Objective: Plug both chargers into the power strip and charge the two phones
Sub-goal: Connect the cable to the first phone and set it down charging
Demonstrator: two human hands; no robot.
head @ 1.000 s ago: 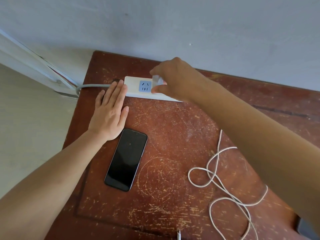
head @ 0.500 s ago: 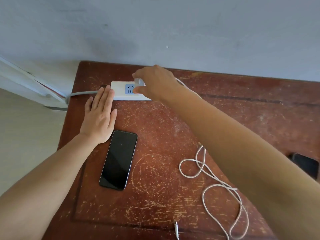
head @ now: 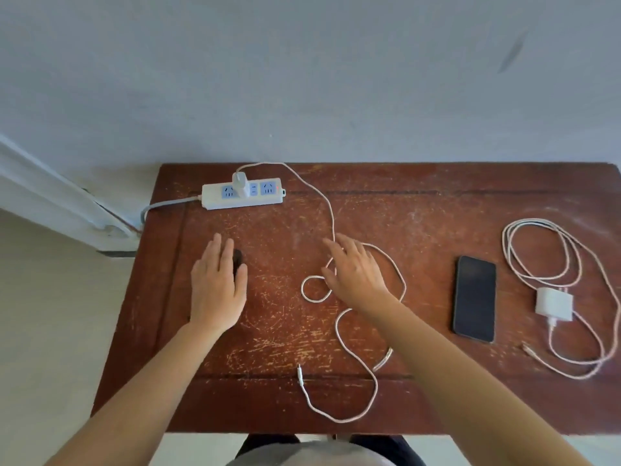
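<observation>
A white power strip [head: 215, 200] lies at the table's far left, with a white charger [head: 240, 185] plugged into its middle socket. The charger's pale cable [head: 398, 274] loops across the table, and its free plug [head: 299, 369] rests near the front edge. My left hand [head: 216, 287] lies flat and holds nothing; only a dark bit of the first phone [head: 238, 260] shows beside its fingers. My right hand [head: 354, 274] hovers with fingers spread over the cable loops, gripping nothing. A second black phone [head: 474, 297] lies face up to the right.
A second white charger [head: 553, 303] with its coiled cable [head: 514, 264] sits unplugged at the far right of the worn red-brown table [head: 403, 213]. The strip's grey cord [head: 161, 205] runs off the left edge. A grey wall stands behind.
My right hand has let go of the charger, which stays in the strip, and pulled back over the cable. My left hand drew back from the strip. The view widened to the right.
</observation>
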